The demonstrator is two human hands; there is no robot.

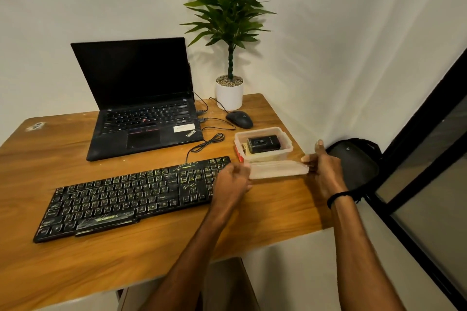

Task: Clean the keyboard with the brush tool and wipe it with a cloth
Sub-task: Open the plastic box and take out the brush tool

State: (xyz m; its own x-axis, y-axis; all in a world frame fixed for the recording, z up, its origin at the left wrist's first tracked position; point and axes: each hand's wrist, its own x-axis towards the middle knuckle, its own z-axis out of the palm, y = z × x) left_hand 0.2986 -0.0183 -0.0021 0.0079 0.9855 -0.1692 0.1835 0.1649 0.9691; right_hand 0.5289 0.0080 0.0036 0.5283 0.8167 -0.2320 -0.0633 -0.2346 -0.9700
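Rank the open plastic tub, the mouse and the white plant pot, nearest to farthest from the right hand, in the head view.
1. Plastic tub: just left of and beyond the right hand.
2. Mouse: farther back, behind the tub.
3. Plant pot: farthest back, behind the mouse.

We cannot make out the left hand [233, 179] clearly: it is blurred, and its fingers [240, 168] merge with the end of the clear lid [278, 169]. It covers the right corner of the keyboard [131, 197], whose key markings are too small to read. The black item [263, 143] in the box [267, 156] we cannot identify. The plant [227, 7] is cut off by the top edge, the bench [151, 260] by the left.
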